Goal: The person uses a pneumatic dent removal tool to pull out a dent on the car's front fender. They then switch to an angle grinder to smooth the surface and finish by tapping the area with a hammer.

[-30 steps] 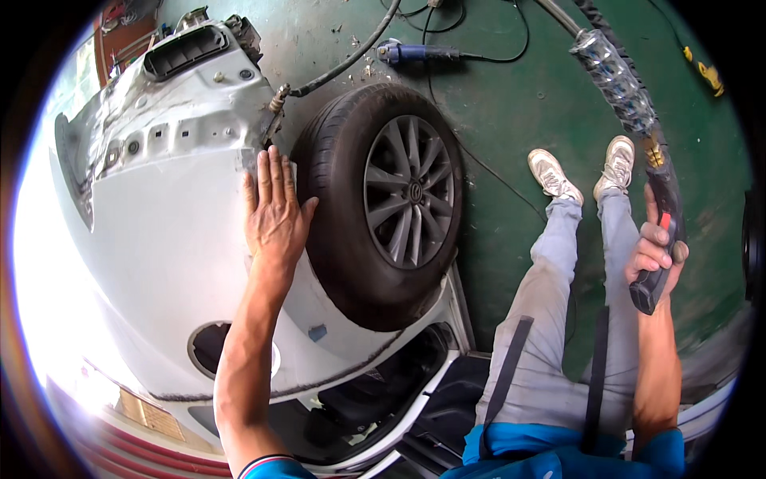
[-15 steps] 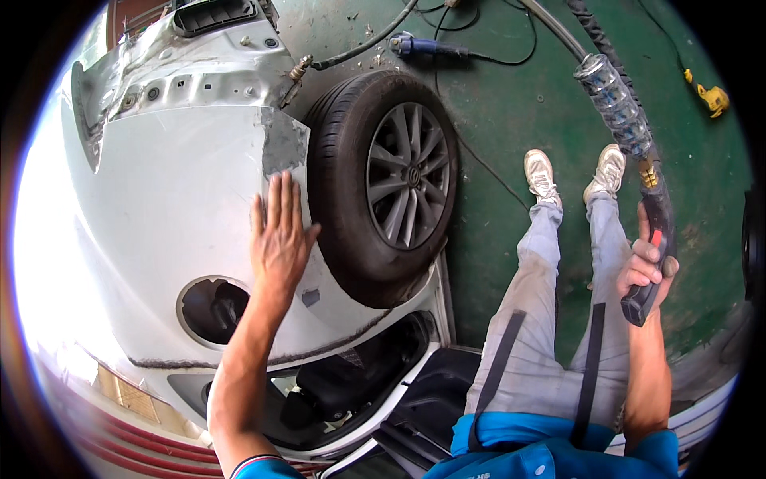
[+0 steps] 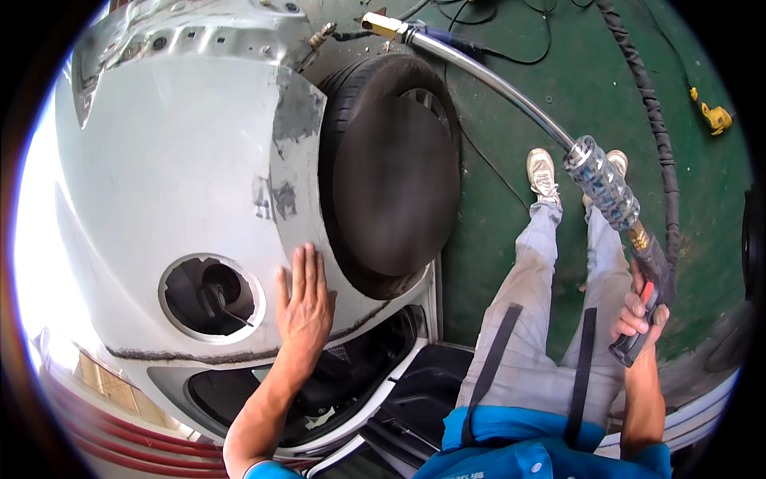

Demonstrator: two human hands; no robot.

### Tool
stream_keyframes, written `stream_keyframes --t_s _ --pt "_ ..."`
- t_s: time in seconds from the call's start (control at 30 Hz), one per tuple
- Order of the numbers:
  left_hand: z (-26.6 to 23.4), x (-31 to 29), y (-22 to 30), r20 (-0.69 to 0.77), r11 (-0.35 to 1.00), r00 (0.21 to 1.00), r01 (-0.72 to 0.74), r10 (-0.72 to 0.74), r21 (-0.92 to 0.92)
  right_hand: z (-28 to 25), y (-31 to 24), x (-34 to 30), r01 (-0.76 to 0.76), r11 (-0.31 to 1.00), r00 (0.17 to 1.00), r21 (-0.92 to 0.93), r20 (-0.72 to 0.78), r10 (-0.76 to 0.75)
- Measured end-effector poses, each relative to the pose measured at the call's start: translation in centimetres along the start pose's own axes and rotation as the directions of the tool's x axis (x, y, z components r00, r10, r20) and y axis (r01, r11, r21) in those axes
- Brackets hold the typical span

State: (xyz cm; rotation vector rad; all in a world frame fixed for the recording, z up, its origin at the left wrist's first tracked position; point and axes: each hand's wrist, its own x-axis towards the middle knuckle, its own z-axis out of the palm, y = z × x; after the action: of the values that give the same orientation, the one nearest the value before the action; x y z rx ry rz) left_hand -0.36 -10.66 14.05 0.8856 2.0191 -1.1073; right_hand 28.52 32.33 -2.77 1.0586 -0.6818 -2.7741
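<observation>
My left hand (image 3: 306, 311) lies flat on the white car body panel (image 3: 152, 184), fingers stretched out, beside the wheel arch and right of a round opening (image 3: 211, 299). Beyond the fingertips the paint is worn into grey patches (image 3: 297, 108) along the arch edge. In my right hand (image 3: 645, 319), over by my right leg, is the black grip of a long-necked gun tool (image 3: 602, 184) with a red trigger. It has a ribbed clear sleeve and a bent metal tube. Its brass-coloured tip (image 3: 383, 25) points away to the left, above the far side of the wheel.
The car wheel (image 3: 371, 88) stands in the arch, its middle a dark blur. A wrapped black hose (image 3: 654, 104) runs across the green floor. A blue power tool (image 3: 451, 40) lies partly behind the tube. A yellow object (image 3: 716, 120) sits at far right; an open car door (image 3: 423, 367) is near me.
My left hand has slid nearer me along the panel, uncovering grey patches. My right hand has drawn the gun tool nearer, bringing its tube and tip into view. The view has shifted slightly.
</observation>
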Motion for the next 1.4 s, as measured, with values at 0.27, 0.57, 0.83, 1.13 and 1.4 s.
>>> stream_keyframes --t_s 0.27,0.57,0.83,1.13,1.4 --pt "1.9 -5.8 -1.9 0.024 0.989 0.99 -0.139 0.137 0.057 -0.2 1.0 -1.8 -0.014 0.998 0.998 -0.069 -0.059 0.01" --pt "1.7 -1.1 1.5 -0.032 0.999 0.999 -0.035 0.035 0.02 -0.1 1.0 -4.2 -0.063 0.98 0.992 -0.191 -0.117 0.041" --pt "-0.5 -0.3 14.7 0.229 -0.733 0.957 0.025 -0.18 -0.68 -2.6 1.2 -11.3 -0.141 0.93 0.975 -0.338 -0.212 0.071" --pt "-6.1 1.6 19.8 0.346 -0.933 0.938 -0.144 -0.023 0.329 -0.1 5.2 -12.8 -0.187 0.753 0.945 -0.631 -0.324 -0.037" --pt "-3.5 0.9 17.2 0.294 -0.9 0.947 -0.237 -0.129 0.366 -1.7 7.4 -9.7 -0.223 0.807 0.933 -0.547 -0.36 0.014"
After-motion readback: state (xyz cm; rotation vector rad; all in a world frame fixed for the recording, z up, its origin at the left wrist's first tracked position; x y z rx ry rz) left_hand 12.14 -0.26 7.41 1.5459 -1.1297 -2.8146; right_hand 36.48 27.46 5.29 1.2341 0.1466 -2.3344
